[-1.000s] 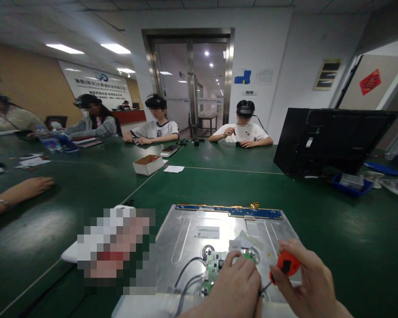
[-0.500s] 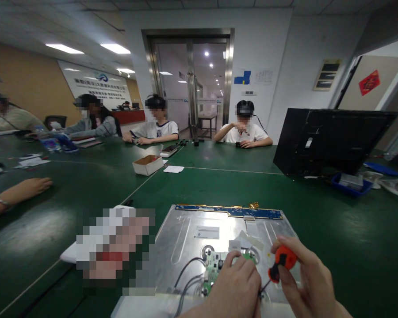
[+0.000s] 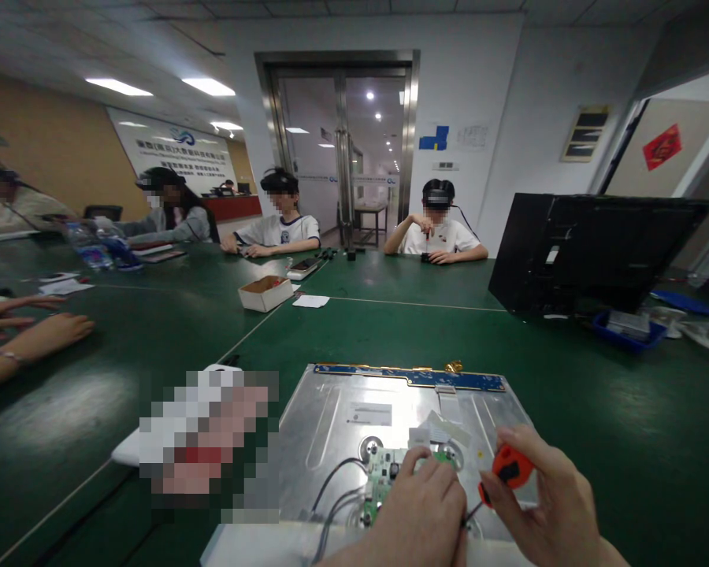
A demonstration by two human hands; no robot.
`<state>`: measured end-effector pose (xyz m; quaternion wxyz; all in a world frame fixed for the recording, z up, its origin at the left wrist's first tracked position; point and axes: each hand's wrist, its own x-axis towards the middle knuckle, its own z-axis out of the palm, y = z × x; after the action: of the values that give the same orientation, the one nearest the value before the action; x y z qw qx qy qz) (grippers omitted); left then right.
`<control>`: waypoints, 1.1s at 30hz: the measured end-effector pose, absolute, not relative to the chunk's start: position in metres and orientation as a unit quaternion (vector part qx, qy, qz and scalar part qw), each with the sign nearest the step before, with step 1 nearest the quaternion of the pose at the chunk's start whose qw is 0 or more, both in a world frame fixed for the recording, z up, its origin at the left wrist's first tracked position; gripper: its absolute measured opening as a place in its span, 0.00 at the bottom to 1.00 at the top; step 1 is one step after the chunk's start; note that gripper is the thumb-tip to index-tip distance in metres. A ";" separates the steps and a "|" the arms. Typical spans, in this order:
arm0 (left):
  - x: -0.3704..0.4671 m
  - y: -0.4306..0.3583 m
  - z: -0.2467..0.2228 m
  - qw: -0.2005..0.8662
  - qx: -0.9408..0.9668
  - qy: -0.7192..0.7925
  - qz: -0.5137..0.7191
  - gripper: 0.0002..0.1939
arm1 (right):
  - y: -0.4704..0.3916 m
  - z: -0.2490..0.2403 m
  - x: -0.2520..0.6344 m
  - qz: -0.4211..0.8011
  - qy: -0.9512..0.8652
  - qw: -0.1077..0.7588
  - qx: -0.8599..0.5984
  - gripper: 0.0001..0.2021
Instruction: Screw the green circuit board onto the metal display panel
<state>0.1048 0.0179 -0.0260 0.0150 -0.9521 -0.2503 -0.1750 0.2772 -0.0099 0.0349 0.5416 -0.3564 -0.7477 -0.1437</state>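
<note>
Nearest me, my left hand covers part of the green circuit board, its fingers bent close together; I can't tell whether they grip anything. My right hand is clamped on the orange-and-black screwdriver, shaft slanting down toward my left hand. The board sits on the near part of the metal-backed panel, whose far edge carries a blue circuit strip. Beyond, on the green table, I see an open box, a black monitor toward the right, and people seated along the far edge.
</note>
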 end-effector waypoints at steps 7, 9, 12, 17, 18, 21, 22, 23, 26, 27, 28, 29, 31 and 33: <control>0.104 0.017 -0.026 0.014 -0.955 -0.247 -0.163 0.07 | -0.017 0.012 0.295 -0.060 -0.775 0.497 -0.385 0.22; 0.104 0.017 -0.025 0.010 -0.955 -0.249 -0.159 0.07 | -0.018 0.010 0.297 -0.051 -0.776 0.497 -0.385 0.23; 0.104 0.016 -0.023 0.011 -0.955 -0.249 -0.160 0.06 | -0.016 0.010 0.296 -0.058 -0.772 0.507 -0.379 0.24; 0.104 0.017 -0.023 0.015 -0.954 -0.250 -0.164 0.07 | -0.013 0.016 0.285 -0.111 -0.748 0.541 -0.369 0.26; 0.104 0.017 -0.023 0.014 -0.954 -0.250 -0.165 0.07 | -0.012 0.017 0.284 -0.128 -0.743 0.545 -0.367 0.26; 0.104 0.018 -0.026 0.004 -0.953 -0.251 -0.169 0.08 | -0.011 0.022 0.280 -0.158 -0.742 0.539 -0.365 0.24; 0.104 0.017 -0.027 -0.001 -0.952 -0.253 -0.171 0.08 | -0.011 0.024 0.280 -0.163 -0.744 0.534 -0.367 0.22; 0.104 0.017 -0.027 -0.006 -0.951 -0.255 -0.174 0.09 | -0.010 0.027 0.279 -0.168 -0.746 0.528 -0.370 0.21; 0.104 0.016 -0.027 -0.013 -0.949 -0.258 -0.183 0.09 | -0.010 0.035 0.277 -0.168 -0.757 0.514 -0.367 0.17; 0.104 0.016 -0.027 -0.012 -0.948 -0.258 -0.184 0.09 | -0.010 0.037 0.277 -0.162 -0.762 0.511 -0.363 0.16; 0.104 0.016 -0.026 -0.010 -0.949 -0.257 -0.183 0.09 | -0.010 0.039 0.277 -0.154 -0.766 0.509 -0.361 0.16; 0.104 0.016 -0.025 -0.008 -0.950 -0.257 -0.180 0.08 | -0.010 0.039 0.278 -0.146 -0.769 0.507 -0.361 0.16; 0.104 0.016 -0.024 -0.004 -0.951 -0.255 -0.175 0.07 | -0.012 0.037 0.280 -0.136 -0.770 0.504 -0.366 0.17; 0.103 0.017 -0.023 -0.003 -0.952 -0.253 -0.172 0.06 | -0.013 0.031 0.285 -0.118 -0.775 0.499 -0.371 0.19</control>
<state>0.1030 0.0168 -0.0234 -0.0030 -0.9519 -0.2533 -0.1723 0.2852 -0.0133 0.0311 0.4987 -0.3706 -0.7746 -0.1180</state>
